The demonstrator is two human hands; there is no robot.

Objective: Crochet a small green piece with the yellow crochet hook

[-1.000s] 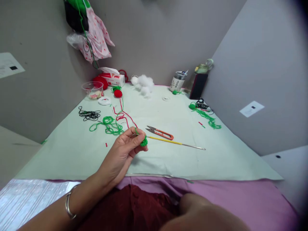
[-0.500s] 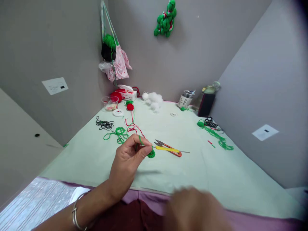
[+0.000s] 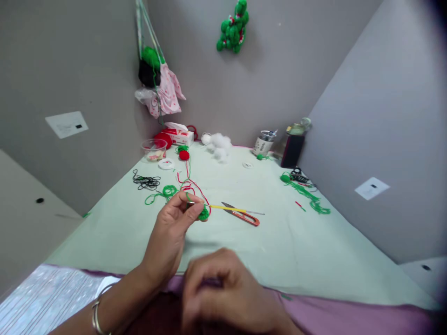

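Note:
Raised over the middle of the table, my left hand (image 3: 171, 228) pinches a small green crochet piece (image 3: 203, 213) between thumb and fingers. A crochet hook with a yellow handle (image 3: 228, 208) runs through the pinch, its shaft pointing right. Green yarn (image 3: 187, 197) loops over the left index finger. Low in front of my body, my right hand (image 3: 226, 293) is curled but smeared by motion; what its fingertips do cannot be made out. Behind the hook lie orange-handled thread snips (image 3: 249, 218).
Green yarn (image 3: 169, 190), black cord (image 3: 146, 180) and a red yarn ball (image 3: 184, 155) lie left. Stuffing (image 3: 220, 144), a tissue box (image 3: 179, 137) and a plastic tub (image 3: 153, 151) stand behind. Right are a pen can (image 3: 263, 143), bottle (image 3: 302, 128) and green strands (image 3: 310, 197).
My right hand has come up and left, closer to my left hand. The left hand still pinches the crochet piece and hook. The whole view has shifted slightly.

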